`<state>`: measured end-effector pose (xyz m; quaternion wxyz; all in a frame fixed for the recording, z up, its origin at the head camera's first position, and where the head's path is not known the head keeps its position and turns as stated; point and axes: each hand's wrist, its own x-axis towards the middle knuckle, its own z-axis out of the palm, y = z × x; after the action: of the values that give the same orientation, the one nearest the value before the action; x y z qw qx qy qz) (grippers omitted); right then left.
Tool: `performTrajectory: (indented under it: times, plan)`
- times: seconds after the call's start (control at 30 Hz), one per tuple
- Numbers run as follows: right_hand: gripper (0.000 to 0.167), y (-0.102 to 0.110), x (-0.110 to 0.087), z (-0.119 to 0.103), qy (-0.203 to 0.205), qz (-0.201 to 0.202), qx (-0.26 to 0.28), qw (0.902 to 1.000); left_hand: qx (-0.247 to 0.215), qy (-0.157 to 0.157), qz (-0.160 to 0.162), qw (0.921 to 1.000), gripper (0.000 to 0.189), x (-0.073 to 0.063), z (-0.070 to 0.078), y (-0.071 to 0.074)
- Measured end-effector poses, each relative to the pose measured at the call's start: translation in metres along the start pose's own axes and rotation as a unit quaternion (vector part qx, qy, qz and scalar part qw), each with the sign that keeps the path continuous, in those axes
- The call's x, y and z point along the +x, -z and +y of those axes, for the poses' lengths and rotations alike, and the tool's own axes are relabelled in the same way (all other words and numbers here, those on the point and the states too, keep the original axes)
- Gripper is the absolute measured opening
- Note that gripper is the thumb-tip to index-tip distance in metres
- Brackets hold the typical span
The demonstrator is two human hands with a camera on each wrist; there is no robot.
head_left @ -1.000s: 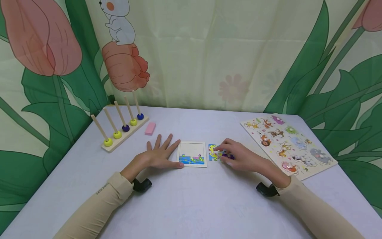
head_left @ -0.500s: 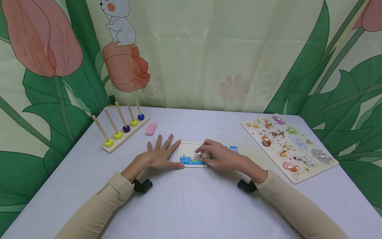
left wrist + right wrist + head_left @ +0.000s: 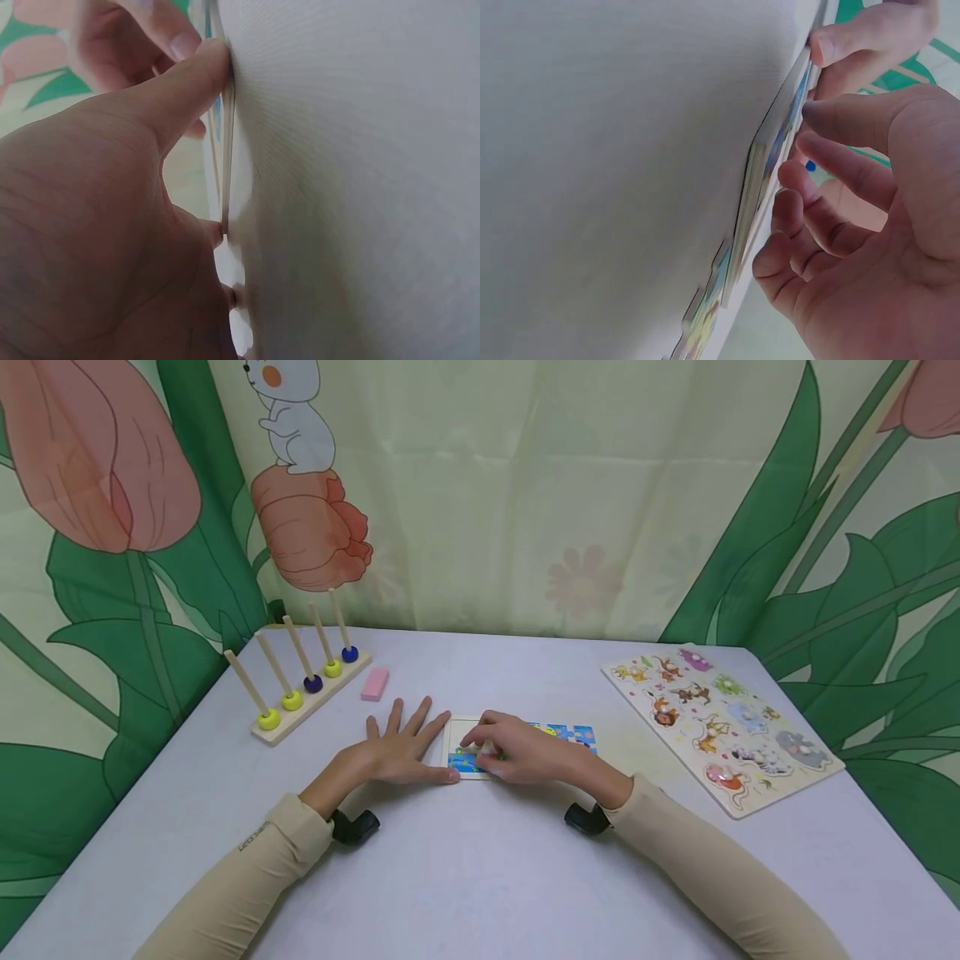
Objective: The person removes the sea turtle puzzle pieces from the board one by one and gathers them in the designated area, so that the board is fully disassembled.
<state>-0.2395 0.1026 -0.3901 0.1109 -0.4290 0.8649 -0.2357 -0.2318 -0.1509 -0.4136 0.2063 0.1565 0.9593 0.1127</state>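
A small square wooden puzzle tray [image 3: 458, 722] lies on the table, with a blue printed strip [image 3: 463, 763] along its near side. Spread beside it, my left hand [image 3: 397, 757] has its thumb on the tray's left edge. My right hand [image 3: 525, 750] is over the tray, thumb and index finger bent down toward its inside; whether a piece sits between them is hidden. In the right wrist view the tray's edge [image 3: 751, 187] runs under those fingertips. Colourful puzzle pieces [image 3: 583, 735] lie just right of the tray, partly behind my right hand.
A wooden peg stand [image 3: 311, 695] with yellow and dark blue beads is at the back left, near a pink block [image 3: 375, 684]. On the right lies a large animal puzzle board [image 3: 686, 752]. A printed curtain [image 3: 480, 527] hangs behind the table.
My right hand has moved left from the loose pieces to over the tray, uncovering some pieces. My left hand stays at the tray's left edge.
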Motion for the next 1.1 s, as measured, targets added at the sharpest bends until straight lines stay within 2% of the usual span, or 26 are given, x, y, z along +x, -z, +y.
performTrajectory:
  times: [0.37, 0.7, 1.1]
  plan:
    - [0.029, -0.002, 0.015, 0.000, 0.009, -0.023, -0.014, 0.9996, 0.005, -0.001, 0.000, 1.0000, 0.112, 0.002, -0.003, -0.001]
    - [0.030, 0.001, 0.015, -0.001, 0.005, -0.038, -0.004, 0.9993, 0.012, -0.004, 0.002, 0.9999, 0.113, 0.006, -0.007, -0.005]
    - [0.029, 0.002, 0.017, 0.001, -0.005, -0.050, 0.002, 0.9988, 0.013, -0.001, -0.005, 0.9999, 0.113, 0.005, -0.006, -0.004]
